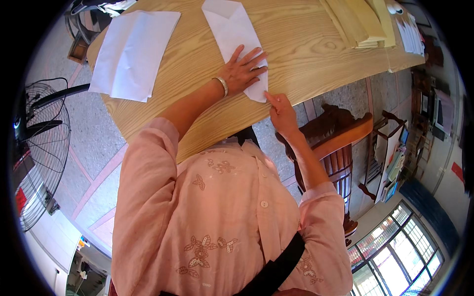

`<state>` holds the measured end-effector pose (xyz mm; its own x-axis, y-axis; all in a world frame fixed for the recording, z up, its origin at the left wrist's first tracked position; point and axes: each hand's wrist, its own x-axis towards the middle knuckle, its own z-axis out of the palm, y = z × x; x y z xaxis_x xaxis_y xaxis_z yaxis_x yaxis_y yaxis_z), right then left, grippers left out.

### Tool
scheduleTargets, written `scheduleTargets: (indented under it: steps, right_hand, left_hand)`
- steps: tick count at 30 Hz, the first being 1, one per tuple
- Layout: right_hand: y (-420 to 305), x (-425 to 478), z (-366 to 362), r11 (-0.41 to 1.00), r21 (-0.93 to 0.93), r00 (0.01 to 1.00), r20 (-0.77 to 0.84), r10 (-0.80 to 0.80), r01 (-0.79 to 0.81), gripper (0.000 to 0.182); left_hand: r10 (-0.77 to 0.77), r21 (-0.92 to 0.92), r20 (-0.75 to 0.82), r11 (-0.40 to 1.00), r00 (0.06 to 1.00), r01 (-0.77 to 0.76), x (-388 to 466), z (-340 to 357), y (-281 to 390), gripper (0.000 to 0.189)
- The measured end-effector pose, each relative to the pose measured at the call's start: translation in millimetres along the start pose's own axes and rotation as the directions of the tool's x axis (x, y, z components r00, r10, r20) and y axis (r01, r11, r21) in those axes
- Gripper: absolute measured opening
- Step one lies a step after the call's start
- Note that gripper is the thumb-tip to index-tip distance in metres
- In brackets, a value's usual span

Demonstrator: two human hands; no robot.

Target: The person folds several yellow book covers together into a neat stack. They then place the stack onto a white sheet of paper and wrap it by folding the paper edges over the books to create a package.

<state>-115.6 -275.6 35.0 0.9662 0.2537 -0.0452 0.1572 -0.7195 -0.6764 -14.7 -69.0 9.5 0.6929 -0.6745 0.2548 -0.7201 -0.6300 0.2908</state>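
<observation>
A long folded sheet of white paper lies on the wooden table, with a pointed flap at its far end. My left hand rests flat on its near part, fingers spread, a bracelet at the wrist. At the paper's near right corner is my right hand, one fingertip touching the edge and the other fingers curled. Whether it pinches the paper is hidden by the hand itself. To the left, loose white sheets with a crease lie stacked, slightly askew.
The wood-grain table carries a pile of yellow-brown paper envelopes and a stack of white papers at far right. A carved wooden chair stands right of me. A wire-caged fan is at left.
</observation>
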Motion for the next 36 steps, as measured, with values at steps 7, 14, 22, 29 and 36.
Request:
scheduleTargets:
  steps: [7, 14, 22, 29, 36]
  right_hand:
    - [-10, -3, 8, 0.859, -0.486, 0.983, 0.159, -0.094, 0.161, 0.048]
    - [-21, -5, 2, 0.785, -0.572, 0.965, 0.23, -0.125, 0.238, 0.044]
    - [0, -19, -1, 0.998, 0.055, 0.999, 0.047, 0.018, -0.021, 0.039]
    - [0, 2, -12, -0.221, 0.793, 0.72, 0.608, 0.334, -0.568, 0.04]
    - [3, -4, 8, 0.501, 0.577, 0.763, 0.444, 0.47, -0.645, 0.046]
  left_hand:
    - [-0.016, -0.002, 0.0, 1.0, 1.0, 0.016, 0, 2, -2, 0.038]
    - [-0.009, -0.011, -0.004, 1.0, 1.0, 0.009, -1, 5, -4, 0.037]
    - [0.009, -0.036, -0.007, 0.999, 1.0, -0.009, -2, 4, -4, 0.039]
    - [0.013, -0.028, -0.023, 1.0, 1.0, -0.014, -1, 5, -4, 0.036]
    - [-0.006, -0.025, 0.003, 1.0, 1.0, 0.006, -1, 5, -4, 0.039]
